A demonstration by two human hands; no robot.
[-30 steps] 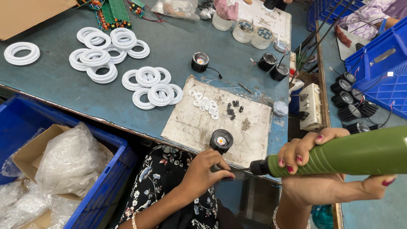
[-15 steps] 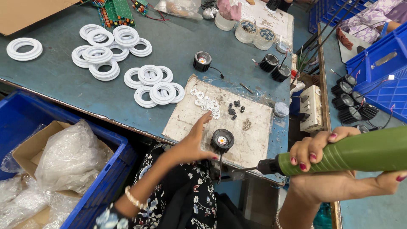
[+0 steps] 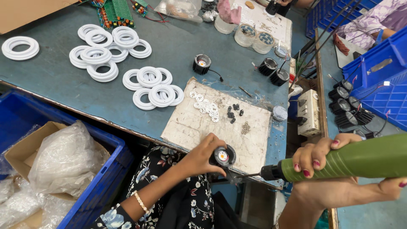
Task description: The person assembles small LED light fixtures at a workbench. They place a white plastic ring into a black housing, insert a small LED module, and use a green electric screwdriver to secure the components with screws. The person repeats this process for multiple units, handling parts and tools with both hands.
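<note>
1. While the left hand (image 3: pixel 202 157) clamps the black lamp (image 3: pixel 223 156) at the near edge of the white board (image 3: pixel 199 123), the lamp face points up.
2. The right hand (image 3: pixel 322 157) is closed around the green driver (image 3: pixel 360 159); its bit tip sits just beside the lamp's near side.
3. Small white washers (image 3: pixel 205 105) and black screws (image 3: pixel 234 111) lie on the board, apart from the lamp.
4. White rings (image 3: pixel 153 87) are stacked on the counter (image 3: pixel 178 51) beyond the board.
5. A blue crate (image 3: pixel 101 169) stands left of the lap.
</note>
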